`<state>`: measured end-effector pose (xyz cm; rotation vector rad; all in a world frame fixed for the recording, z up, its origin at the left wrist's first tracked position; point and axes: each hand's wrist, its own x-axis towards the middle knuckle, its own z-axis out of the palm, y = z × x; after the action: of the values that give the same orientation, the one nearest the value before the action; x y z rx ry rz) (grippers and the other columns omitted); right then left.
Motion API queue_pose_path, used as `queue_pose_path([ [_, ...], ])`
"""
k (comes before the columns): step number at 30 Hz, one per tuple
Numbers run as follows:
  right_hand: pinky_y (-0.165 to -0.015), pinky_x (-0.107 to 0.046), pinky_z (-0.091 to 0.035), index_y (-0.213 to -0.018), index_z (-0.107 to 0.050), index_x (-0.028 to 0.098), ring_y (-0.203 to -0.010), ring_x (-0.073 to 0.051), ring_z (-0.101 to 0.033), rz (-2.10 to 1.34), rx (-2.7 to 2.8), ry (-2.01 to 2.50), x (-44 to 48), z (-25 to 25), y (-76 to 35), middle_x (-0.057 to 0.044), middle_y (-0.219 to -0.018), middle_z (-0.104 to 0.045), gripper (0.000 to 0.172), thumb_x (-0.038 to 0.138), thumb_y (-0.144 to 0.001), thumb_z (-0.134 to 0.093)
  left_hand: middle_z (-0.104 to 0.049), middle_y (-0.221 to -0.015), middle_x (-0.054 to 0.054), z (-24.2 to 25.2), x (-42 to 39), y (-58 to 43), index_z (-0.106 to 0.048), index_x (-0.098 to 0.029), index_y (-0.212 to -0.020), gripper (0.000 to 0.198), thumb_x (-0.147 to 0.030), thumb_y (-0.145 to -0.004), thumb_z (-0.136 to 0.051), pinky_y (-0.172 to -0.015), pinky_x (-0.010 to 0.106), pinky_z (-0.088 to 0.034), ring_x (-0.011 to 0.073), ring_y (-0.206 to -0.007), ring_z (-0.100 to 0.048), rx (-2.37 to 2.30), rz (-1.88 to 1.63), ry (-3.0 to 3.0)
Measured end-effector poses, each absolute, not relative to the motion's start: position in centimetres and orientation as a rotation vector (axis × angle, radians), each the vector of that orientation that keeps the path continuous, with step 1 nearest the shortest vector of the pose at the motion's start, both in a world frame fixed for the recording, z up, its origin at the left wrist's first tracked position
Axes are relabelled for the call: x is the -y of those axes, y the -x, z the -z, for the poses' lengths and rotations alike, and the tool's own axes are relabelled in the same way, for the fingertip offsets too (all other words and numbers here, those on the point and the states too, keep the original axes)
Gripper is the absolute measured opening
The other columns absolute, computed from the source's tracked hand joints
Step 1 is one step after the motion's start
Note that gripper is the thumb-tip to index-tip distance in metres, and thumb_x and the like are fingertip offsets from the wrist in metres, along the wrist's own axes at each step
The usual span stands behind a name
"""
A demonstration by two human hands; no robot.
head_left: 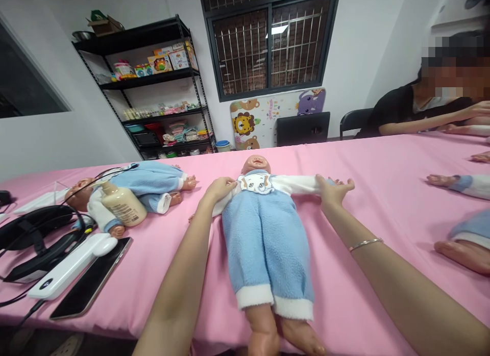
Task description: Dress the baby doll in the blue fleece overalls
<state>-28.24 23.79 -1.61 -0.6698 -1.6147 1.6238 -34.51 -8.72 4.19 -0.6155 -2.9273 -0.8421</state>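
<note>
The left hand is clenched around one white sleeve of the plastic baby doll in a fluffy blue romper; the right hand grasps the other sleeve, thumb on top, fingers stretched out beneath. The doll lies face up in the middle of the pink cloth-covered table, arms spread wide, bare feet at the near edge, an elephant printed on its white chest

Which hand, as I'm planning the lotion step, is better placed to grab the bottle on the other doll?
Left, probably. The left hand holds the doll at the sleeve nearer the bottle; the right hand is at the far sleeve and would have to cross the doll.
</note>
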Motion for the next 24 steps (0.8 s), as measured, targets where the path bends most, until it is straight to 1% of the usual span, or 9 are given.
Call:
queue_pose_path([
  [2, -0.103, -0.034, -0.042, -0.140, 0.002, 0.005, -0.114, -0.022, -0.052, -1.580, 1.614, 0.796, -24.3, 1.4, 27.7, -0.022, -0.129, -0.039, 0.102, 0.030, -0.070, -0.068, -0.065, -0.113, 0.008, -4.2, 8.8, 34.6, -0.067, -0.017, -0.107, 0.042, -0.045, -0.082, -0.047, -0.088, 0.025, -0.045, 0.0200, -0.102, -0.060, 2.925, 0.805, 0.564],
  [4, -0.101, -0.037, -0.042, -0.142, -0.008, 0.005, -0.107, -0.023, -0.055, -1.462, 1.730, 0.823, -24.4, 1.3, 27.1, -0.020, -0.126, -0.043, 0.097, 0.031, -0.071, -0.068, -0.066, -0.112, 0.009, -4.3, 8.9, 34.6, -0.067, -0.016, -0.107, 0.041, -0.043, -0.082, -0.048, -0.088, 0.025, -0.045, 0.0195, -0.101, -0.060, 2.924, 0.784, 0.546],
  [6, -0.102, -0.045, -0.039, -0.143, -0.015, 0.006, -0.111, -0.030, -0.051, -1.284, 1.867, 0.865, -24.4, 1.3, 26.8, -0.020, -0.123, -0.046, 0.091, 0.030, -0.072, -0.065, -0.066, -0.112, 0.009, -4.4, 8.9, 34.5, -0.067, -0.016, -0.107, 0.039, -0.040, -0.082, -0.049, -0.088, 0.025, -0.045, 0.0189, -0.101, -0.061, 2.922, 0.780, 0.516],
  [9, -0.099, -0.054, -0.035, -0.144, -0.015, 0.008, -0.118, -0.037, -0.044, -1.140, 1.989, 0.939, -24.6, 1.7, 26.8, -0.021, -0.120, -0.049, 0.088, 0.027, -0.071, -0.061, -0.065, -0.112, 0.009, -4.8, 9.1, 34.1, -0.066, -0.016, -0.109, 0.039, -0.037, -0.081, -0.050, -0.087, 0.024, -0.045, 0.0185, -0.101, -0.061, 2.935, 0.796, 0.445],
  [13, -0.098, -0.055, -0.033, -0.143, -0.018, 0.009, -0.118, -0.038, -0.044, -1.139, 2.080, 1.026, -25.2, 2.0, 27.1, -0.022, -0.121, -0.049, 0.086, 0.026, -0.070, -0.059, -0.064, -0.115, 0.009, -5.7, 9.3, 33.3, -0.064, -0.016, -0.113, 0.038, -0.032, -0.081, -0.050, -0.088, 0.025, -0.044, 0.0188, -0.103, -0.060, 2.995, 0.787, 0.362],
  [15, -0.099, -0.052, -0.032, -0.135, -0.035, 0.011, -0.116, -0.038, -0.044, -1.041, 2.131, 0.935, -25.3, 1.8, 27.2, -0.019, -0.120, -0.051, 0.073, 0.027, -0.068, -0.059, -0.063, -0.118, 0.009, -6.3, 9.5, 33.1, -0.062, -0.015, -0.115, 0.040, -0.031, -0.081, -0.050, -0.088, 0.024, -0.044, 0.0192, -0.105, -0.060, 3.026, 0.756, 0.339],
  [18, -0.097, -0.046, -0.033, -0.103, -0.055, 0.014, -0.111, -0.033, -0.046, -0.721, 2.137, 0.513, -24.6, 1.2, 27.2, -0.014, -0.111, -0.056, 0.037, 0.027, -0.069, -0.056, -0.060, -0.123, 0.010, -7.0, 9.9, 33.0, -0.058, -0.014, -0.123, 0.046, -0.030, -0.080, -0.051, -0.085, 0.024, -0.045, 0.0203, -0.109, -0.059, 3.078, 0.701, 0.324],
  [21, -0.089, -0.038, -0.036, -0.083, -0.055, 0.015, -0.098, -0.027, -0.050, -0.524, 2.170, 0.049, -22.5, 0.3, 26.9, -0.011, -0.094, -0.059, 0.016, 0.025, -0.071, -0.052, -0.059, -0.125, 0.009, -7.7, 10.1, 32.5, -0.054, -0.015, -0.127, 0.052, -0.028, -0.077, -0.055, -0.082, 0.022, -0.045, 0.0200, -0.108, -0.058, 3.185, 0.614, 0.437],
  [24, -0.072, -0.029, -0.037, -0.080, -0.054, 0.016, -0.081, -0.020, -0.053, -0.552, 2.387, -0.269, -20.4, -0.6, 26.1, -0.007, -0.083, -0.059, 0.011, 0.025, -0.075, -0.050, -0.057, -0.125, 0.006, -8.0, 9.8, 31.8, -0.048, -0.019, -0.128, 0.061, -0.030, -0.070, -0.063, -0.079, 0.021, -0.045, 0.0192, -0.104, -0.058, 3.276, 0.554, 0.631],
])
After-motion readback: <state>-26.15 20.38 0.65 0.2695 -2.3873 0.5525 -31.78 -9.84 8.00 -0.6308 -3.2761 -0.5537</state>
